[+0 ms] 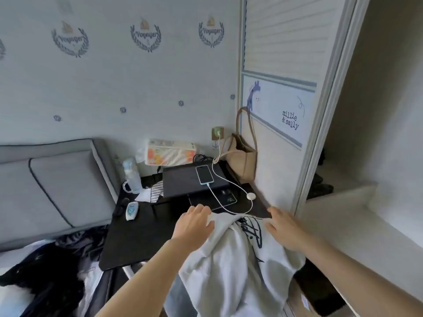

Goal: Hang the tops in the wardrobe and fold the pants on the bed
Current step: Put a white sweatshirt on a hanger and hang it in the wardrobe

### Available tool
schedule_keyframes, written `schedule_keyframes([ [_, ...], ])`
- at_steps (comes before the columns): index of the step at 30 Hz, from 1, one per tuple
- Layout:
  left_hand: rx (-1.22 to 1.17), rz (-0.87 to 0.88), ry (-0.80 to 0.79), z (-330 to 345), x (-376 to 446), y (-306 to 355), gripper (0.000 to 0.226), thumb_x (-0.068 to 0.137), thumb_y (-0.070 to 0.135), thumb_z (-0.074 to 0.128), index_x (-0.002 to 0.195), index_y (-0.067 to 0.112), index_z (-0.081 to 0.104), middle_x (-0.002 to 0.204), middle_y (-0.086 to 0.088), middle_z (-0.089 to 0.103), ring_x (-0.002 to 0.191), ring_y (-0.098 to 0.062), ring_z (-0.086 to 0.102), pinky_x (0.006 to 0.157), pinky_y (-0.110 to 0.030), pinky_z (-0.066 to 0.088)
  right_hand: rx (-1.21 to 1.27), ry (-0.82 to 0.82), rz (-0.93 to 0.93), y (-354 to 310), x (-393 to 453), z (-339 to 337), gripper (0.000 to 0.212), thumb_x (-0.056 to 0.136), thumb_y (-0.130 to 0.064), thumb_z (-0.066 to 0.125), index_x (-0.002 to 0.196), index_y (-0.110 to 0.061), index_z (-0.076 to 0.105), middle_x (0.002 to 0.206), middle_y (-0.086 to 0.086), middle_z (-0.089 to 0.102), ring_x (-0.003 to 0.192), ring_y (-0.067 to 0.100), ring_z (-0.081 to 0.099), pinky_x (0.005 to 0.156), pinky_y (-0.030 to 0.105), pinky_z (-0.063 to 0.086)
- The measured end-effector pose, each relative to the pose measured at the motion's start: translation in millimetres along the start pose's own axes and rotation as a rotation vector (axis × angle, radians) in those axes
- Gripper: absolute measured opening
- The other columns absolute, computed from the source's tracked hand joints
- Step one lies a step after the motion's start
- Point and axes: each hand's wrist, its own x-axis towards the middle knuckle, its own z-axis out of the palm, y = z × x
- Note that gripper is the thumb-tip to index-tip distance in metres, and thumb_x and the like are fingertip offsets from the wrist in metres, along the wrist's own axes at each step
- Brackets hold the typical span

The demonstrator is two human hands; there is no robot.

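here, dark clothes (52, 268) heaped on the bed (20, 291) at far left, beside a black table (137, 236) with a phone (204, 175) on charge. left hand (194, 227) curled over the upper left edge of a white top (229, 266), gripping it. right hand (283, 227) holding the top's right edge. top draped down between both arms, by the wardrobe (320, 110).

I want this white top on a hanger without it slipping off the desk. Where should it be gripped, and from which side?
Probably at the two shoulder corners, from above. The white top is draped over the black desk edge with its upper edge nearest the left hand and right hand, so pinching there should let the body hang straight.
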Motion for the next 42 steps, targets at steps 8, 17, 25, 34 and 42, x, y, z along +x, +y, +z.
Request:
schedule_keyframes([
  [8, -0.146, 0.049, -0.441, 50, 65, -7, 0.044, 0.095, 0.036, 0.045, 0.135, 0.042, 0.029, 0.135, -0.009, 0.043, 0.118, -0.035, 0.051, 0.088, -0.045, 0.048, 0.3, -0.061, 0.318, 19, 38, 38, 0.025, 0.098, -0.024, 0.049, 0.077, -0.013, 0.043, 0.1, 0.01, 0.052, 0.083, 0.017, 0.047, 0.075, 0.023, 0.035],
  [17, -0.328, -0.154, -0.397, 58, 92, -3, 0.02, 0.095, 0.032, 0.049, 0.076, 0.025, 0.052, 0.083, 0.003, 0.055, 0.087, -0.025, 0.063, 0.079, -0.038, 0.054, 0.481, -0.084, 0.455, 17, 49, 48, 0.031, 0.08, -0.026, 0.067, 0.065, -0.012, 0.044, 0.088, 0.006, 0.044, 0.081, 0.021, 0.05, 0.065, 0.027, 0.034],
  [25, -0.892, -0.417, -0.096, 20, 70, -40, 0.018, 0.099, 0.021, 0.048, 0.084, 0.015, 0.057, 0.071, -0.002, 0.052, 0.063, -0.017, 0.051, 0.049, -0.025, 0.038, 0.619, 0.139, 0.321, 7, 31, 13, 0.021, 0.094, -0.016, 0.051, 0.077, -0.003, 0.053, 0.069, 0.011, 0.045, 0.063, 0.02, 0.043, 0.061, 0.031, 0.03],
  [34, -0.992, -0.201, -0.898, -74, -14, -16, 0.067, 0.068, 0.037, 0.074, 0.129, 0.047, 0.049, 0.083, 0.0, 0.068, 0.063, -0.014, 0.063, 0.057, -0.022, 0.05, 0.681, 0.385, -0.213, -57, -36, -106, 0.016, 0.097, -0.013, 0.048, 0.082, -0.008, 0.051, 0.063, -0.013, 0.042, 0.057, -0.002, 0.036, 0.056, 0.02, 0.029],
  [42, -1.139, -0.337, -0.307, -129, -68, 54, 0.063, 0.098, 0.036, 0.054, 0.153, 0.021, 0.025, 0.139, -0.004, 0.053, 0.119, -0.028, 0.057, 0.106, -0.047, 0.042, 0.799, 0.294, -0.679, -102, -167, -194, 0.014, 0.096, -0.019, 0.049, 0.091, -0.025, 0.061, 0.079, -0.015, 0.056, 0.078, -0.001, 0.051, 0.072, 0.013, 0.039],
])
